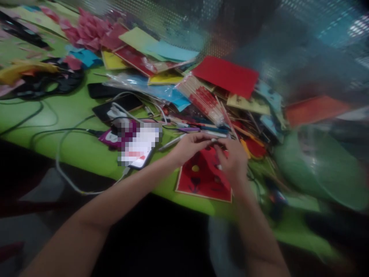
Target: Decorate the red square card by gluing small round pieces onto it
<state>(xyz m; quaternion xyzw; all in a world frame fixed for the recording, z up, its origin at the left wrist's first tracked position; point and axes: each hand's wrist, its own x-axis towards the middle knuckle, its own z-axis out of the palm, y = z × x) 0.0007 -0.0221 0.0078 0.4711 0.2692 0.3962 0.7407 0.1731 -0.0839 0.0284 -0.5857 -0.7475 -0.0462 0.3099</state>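
Observation:
My left hand (188,148) and my right hand (235,159) meet over a red card (206,188). Their fingertips pinch together around a small white piece (213,141), too small and blurred to name. Black shapes and a yellow dot (195,168) show on the card, which lies flat near the table's front edge. Part of it is hidden under my right hand. Left of my left hand, a white pen-like stick (172,143) lies on the table, and beyond it a lit phone (140,148) has its screen pixelated.
Cables cross the green table (72,142) at the left, around a purple power strip (111,137). Bundled wooden sticks (201,96), coloured papers and a red sheet (226,75) pile up behind. A green rounded object (319,165) stands right; a black mask (49,86) lies far left.

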